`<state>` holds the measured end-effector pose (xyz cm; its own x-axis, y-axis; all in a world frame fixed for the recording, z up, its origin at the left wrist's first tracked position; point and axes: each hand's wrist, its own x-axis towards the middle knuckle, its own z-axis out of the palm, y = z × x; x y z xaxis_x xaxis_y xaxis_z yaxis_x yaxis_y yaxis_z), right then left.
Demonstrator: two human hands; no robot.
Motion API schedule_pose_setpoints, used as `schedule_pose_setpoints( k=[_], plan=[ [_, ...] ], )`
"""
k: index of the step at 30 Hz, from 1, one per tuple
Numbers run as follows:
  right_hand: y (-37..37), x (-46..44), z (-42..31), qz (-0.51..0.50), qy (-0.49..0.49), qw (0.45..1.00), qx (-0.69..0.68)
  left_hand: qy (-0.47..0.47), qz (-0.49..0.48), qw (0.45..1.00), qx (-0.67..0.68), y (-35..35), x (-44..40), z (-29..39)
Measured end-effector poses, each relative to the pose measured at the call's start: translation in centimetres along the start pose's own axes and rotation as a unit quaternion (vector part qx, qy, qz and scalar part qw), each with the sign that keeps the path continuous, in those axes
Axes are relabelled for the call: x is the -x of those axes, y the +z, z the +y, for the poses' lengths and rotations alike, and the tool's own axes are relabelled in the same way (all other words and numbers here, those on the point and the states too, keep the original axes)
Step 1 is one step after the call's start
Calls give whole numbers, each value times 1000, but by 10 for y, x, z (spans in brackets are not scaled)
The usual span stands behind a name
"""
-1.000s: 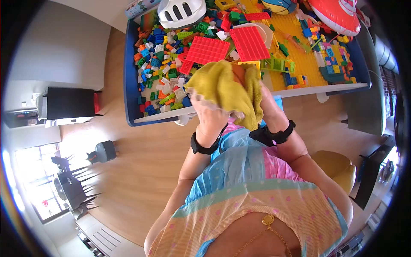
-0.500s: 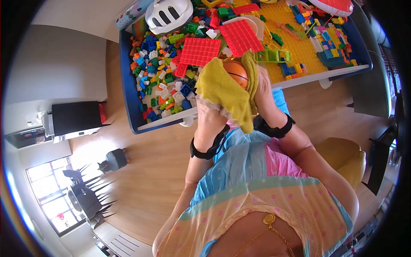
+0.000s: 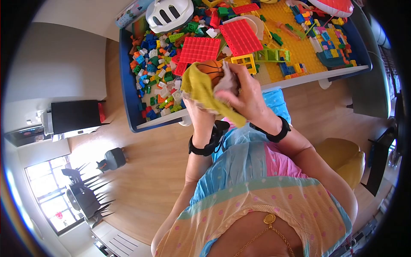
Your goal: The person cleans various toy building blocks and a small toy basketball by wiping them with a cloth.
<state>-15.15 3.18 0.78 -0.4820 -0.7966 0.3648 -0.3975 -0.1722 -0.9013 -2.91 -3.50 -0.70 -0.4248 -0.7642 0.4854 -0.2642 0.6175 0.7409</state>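
Note:
A small orange ball point(image 3: 210, 70) with black lines is partly wrapped in a yellow-green cloth point(image 3: 198, 88). My left hand point(image 3: 199, 115) holds the cloth and ball from below and the left; its fingers are mostly hidden under the cloth. On the right side, my right hand point(image 3: 248, 96) is closed on a greyish, bunched part of the cloth against the ball, thumb toward me. Just beyond the hands lie a yellow window-frame piece point(image 3: 245, 63) and two red studded plates, one on the left point(image 3: 200, 49) and one on the right point(image 3: 240, 37).
The blue-sided play table point(image 3: 127, 81) holds many loose bricks, a white helmet-like shell point(image 3: 170, 15), a yellow baseplate point(image 3: 305, 64) and a green frame piece point(image 3: 274, 55). A yellow chair point(image 3: 340, 158) stands at the right, and a dark stool point(image 3: 114, 159) at the left.
My right hand has moved from the ball's right side onto the cloth, its fingers now closed on a fold. The ball and cloth have shifted left, and the yellow window frame is uncovered.

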Motion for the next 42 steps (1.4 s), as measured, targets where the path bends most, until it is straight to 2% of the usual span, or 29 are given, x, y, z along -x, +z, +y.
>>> schedule_pose_setpoints(
  k=[1,2,5,6,8,9,11,12,15,16,19,20,23,25,28,30,33,35,36,37,39,40,42],
  plan=[
    [3,0,-1,8,-55,998,7,-72,22,989,128,1,1,0],
    [3,-1,1,-16,-37,999,23,-142,43,956,254,5,4,0],
    [0,-2,-3,-26,-17,999,-21,-187,63,914,355,7,10,11],
    [1,-1,-1,-24,1,997,-72,-163,48,937,304,5,7,13],
    [3,0,3,-20,39,984,-172,-147,16,949,280,2,9,12],
    [1,-2,1,-22,78,957,-280,-137,0,954,267,1,9,12],
    [-4,-9,-6,-26,151,862,-484,-130,29,944,302,4,10,20],
    [-9,-11,-6,-41,151,847,-508,-133,-1,942,307,7,6,11],
    [-6,-10,3,-59,46,938,-337,-118,-74,956,258,-2,12,11],
    [-6,-10,9,-50,-8,973,-226,-156,-68,919,357,-4,9,13],
    [-4,-9,8,-44,-188,979,-65,-257,-46,740,620,-11,0,29],
    [-2,-7,9,-50,-204,976,-61,-290,-33,743,602,-10,-1,25],
    [2,-4,7,-54,-163,981,-92,-284,-39,833,473,-14,0,24],
    [6,-2,10,-25,-167,984,-63,-211,-59,892,395,-11,3,12],
    [6,1,8,-15,-86,991,-103,-170,-81,897,401,-6,0,10],
    [6,1,6,-10,-49,991,-123,-174,-75,915,357,-3,1,10],
    [0,-4,1,9,26,984,-178,-106,-74,954,271,1,-4,15],
    [-5,-5,-2,24,86,971,-224,-120,-47,929,347,5,-5,30],
    [-4,-8,-2,63,115,945,-300,-88,-40,959,268,8,-7,35],
    [-7,-12,-4,77,164,912,-369,13,-90,983,160,3,-7,34],
    [-16,-20,-12,99,258,822,-498,-15,-173,975,140,6,7,27],
    [-16,-20,2,112,207,858,-457,-9,-169,979,115,10,11,22],
    [-13,-17,6,124,166,878,-431,3,-158,985,66,18,15,17]
  ],
)
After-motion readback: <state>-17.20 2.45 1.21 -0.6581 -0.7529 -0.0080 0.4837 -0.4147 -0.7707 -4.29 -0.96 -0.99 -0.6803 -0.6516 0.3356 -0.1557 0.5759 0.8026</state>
